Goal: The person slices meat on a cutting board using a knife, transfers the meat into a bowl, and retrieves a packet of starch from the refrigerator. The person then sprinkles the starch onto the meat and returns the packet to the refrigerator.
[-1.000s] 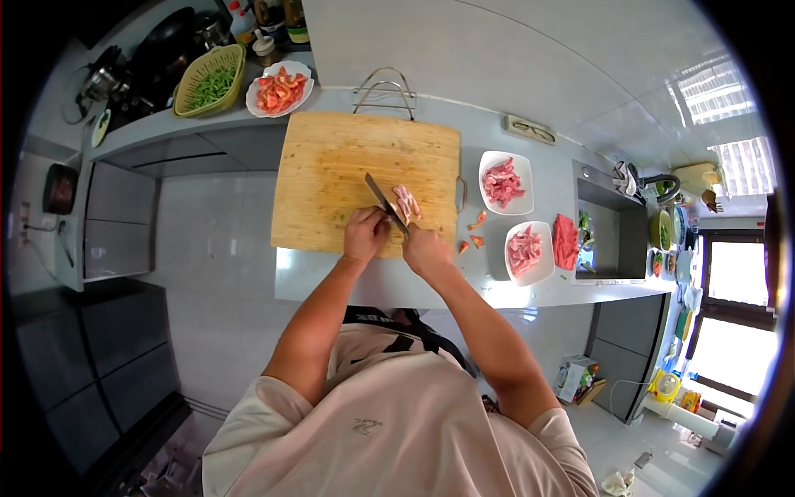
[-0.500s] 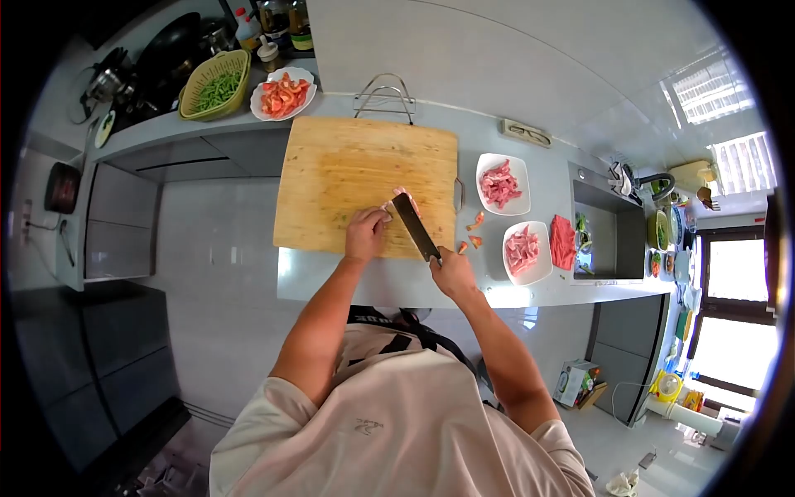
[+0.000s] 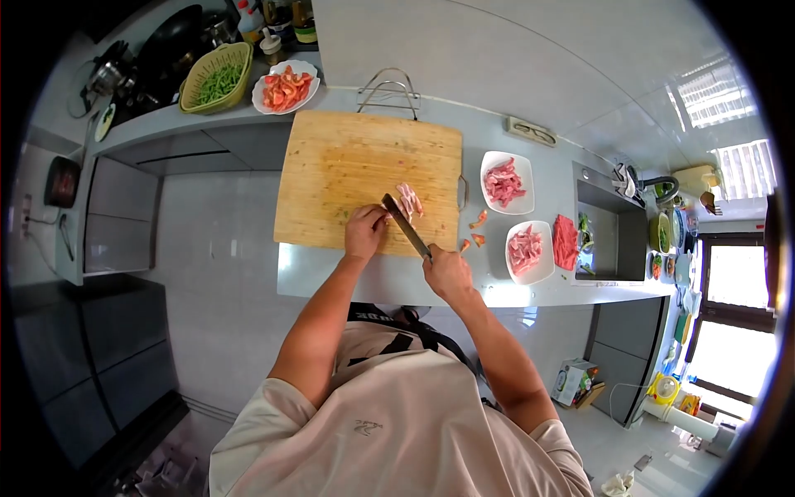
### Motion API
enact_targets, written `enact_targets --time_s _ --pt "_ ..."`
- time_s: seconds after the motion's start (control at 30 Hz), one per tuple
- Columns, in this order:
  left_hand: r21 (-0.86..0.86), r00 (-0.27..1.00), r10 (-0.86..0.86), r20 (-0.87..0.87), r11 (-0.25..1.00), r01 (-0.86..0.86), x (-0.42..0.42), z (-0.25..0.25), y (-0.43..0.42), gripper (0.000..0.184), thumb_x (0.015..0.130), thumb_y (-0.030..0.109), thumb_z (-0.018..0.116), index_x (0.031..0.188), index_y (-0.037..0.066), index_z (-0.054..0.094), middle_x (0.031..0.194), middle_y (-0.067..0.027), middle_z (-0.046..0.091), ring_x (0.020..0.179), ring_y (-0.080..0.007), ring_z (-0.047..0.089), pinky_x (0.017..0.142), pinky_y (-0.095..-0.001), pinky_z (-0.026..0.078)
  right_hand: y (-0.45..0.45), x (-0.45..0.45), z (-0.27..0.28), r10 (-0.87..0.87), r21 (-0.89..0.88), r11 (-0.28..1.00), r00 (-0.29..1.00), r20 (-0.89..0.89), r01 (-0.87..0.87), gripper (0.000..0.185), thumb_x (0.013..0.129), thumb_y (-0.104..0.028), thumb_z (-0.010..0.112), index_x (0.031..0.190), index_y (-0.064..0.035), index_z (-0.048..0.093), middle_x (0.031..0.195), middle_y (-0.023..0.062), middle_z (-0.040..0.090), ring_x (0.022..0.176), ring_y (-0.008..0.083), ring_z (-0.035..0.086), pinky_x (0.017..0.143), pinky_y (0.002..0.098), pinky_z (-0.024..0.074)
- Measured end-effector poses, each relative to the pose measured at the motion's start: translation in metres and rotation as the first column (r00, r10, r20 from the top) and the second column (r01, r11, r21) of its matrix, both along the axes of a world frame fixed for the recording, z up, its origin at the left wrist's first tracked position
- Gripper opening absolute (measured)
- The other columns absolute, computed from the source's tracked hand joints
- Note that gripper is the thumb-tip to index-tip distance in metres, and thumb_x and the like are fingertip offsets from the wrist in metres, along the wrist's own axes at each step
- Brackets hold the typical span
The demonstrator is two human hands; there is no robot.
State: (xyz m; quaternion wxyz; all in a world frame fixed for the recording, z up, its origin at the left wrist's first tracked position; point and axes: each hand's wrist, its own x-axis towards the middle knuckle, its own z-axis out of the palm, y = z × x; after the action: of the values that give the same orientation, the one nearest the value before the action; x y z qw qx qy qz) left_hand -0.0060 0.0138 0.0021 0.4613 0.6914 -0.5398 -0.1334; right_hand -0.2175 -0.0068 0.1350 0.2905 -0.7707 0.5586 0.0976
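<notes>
In the head view, my right hand point(image 3: 447, 273) is wrapped around the handle of a kitchen cleaver point(image 3: 405, 224). Its dark blade stands nearly edge-down over the wooden cutting board point(image 3: 331, 166). My left hand point(image 3: 364, 232) rests on the board just left of the blade, fingers curled and pressed together on a bit of pale pink meat that they mostly cover. Cut slices of meat point(image 3: 409, 200) lie on the board to the right of the blade.
Right of the board stand two white bowls of cut meat, the farther bowl point(image 3: 528, 170) and the nearer bowl point(image 3: 548, 263). Beside them lie red meat point(image 3: 566, 242), orange scraps point(image 3: 478, 219) and a sink point(image 3: 614, 272). Tomato plate point(image 3: 310, 73) and green-bean basket point(image 3: 192, 93) stand far left.
The cleaver blade has turned from showing its flat side to nearly edge-on and shifted slightly left. More of the cut slices now show right of it. My left hand stays almost still.
</notes>
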Motion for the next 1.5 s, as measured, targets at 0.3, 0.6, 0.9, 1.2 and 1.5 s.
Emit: enact_targets --time_s 0.3,0.6,0.9,1.2,1.5 --pt "0.021 0.998 -0.057 0.018 0.998 0.056 0.004 0.000 -0.006 0.021 0.081 -0.003 0.073 0.099 0.005 0.077 0.102 -0.0093 0.075 0.096 -0.0330 0.067 0.086 -0.0422 0.055 -0.011 0.011 0.007 0.046 0.098 0.994 0.997 -0.058 -0.040 0.029 0.098 -0.024 0.056 0.116 -0.0035 0.065 0.101 0.0294 0.073 0.098 0.0492 0.071 0.088 0.0573 0.0564" --pt "-0.024 0.994 -0.055 0.095 0.998 0.058 0.003 0.001 -0.006 0.015 0.080 0.002 0.074 0.095 0.005 0.077 0.099 -0.0094 0.074 0.094 -0.0335 0.066 0.083 -0.0438 0.056 -0.035 0.052 -0.020 0.025 0.085 0.996 0.999 -0.022 -0.023 0.033 0.098 -0.027 0.054 0.118 -0.0030 0.064 0.104 0.0311 0.072 0.101 0.0494 0.070 0.091 0.0584 0.0552" --pt "-0.002 0.985 -0.164 -0.045 0.986 0.164 0.009 0.017 0.001 0.021 0.084 -0.005 0.066 0.102 0.002 0.076 0.103 -0.0119 0.074 0.094 -0.0311 0.068 0.083 -0.0403 0.056 -0.025 0.000 -0.036 0.023 0.087 0.996 1.000 0.010 -0.024 0.031 0.098 -0.027 0.056 0.119 -0.0068 0.067 0.110 0.0272 0.073 0.104 0.0467 0.071 0.093 0.0573 0.0555" --pt "0.040 0.997 -0.033 -0.071 0.999 0.036 0.055 0.042 -0.008 0.027 0.088 -0.006 0.063 0.110 0.005 0.076 0.106 -0.0129 0.074 0.093 -0.0311 0.069 0.079 -0.0381 0.056 -0.019 -0.033 0.002 0.130 -0.168 0.978 0.991 0.021 -0.125 0.033 0.092 -0.030 0.070 0.123 -0.0178 0.070 0.099 0.0142 0.076 0.096 0.0360 0.073 0.080 0.0503 0.0594" --pt "0.051 0.750 -0.588 0.303 0.796 0.603 0.002 0.067 -0.048 0.029 0.084 0.024 0.083 0.112 0.019 0.080 0.118 0.0026 0.070 0.116 -0.0227 0.060 0.100 -0.0382 0.051 -0.022 -0.049 -0.034 0.378 -0.555 0.775 0.926 0.026 -0.301 0.035 0.087 -0.014 0.066 0.121 -0.0196 0.074 0.091 0.0032 0.076 0.093 0.0221 0.073 0.081 0.0387 0.0564"
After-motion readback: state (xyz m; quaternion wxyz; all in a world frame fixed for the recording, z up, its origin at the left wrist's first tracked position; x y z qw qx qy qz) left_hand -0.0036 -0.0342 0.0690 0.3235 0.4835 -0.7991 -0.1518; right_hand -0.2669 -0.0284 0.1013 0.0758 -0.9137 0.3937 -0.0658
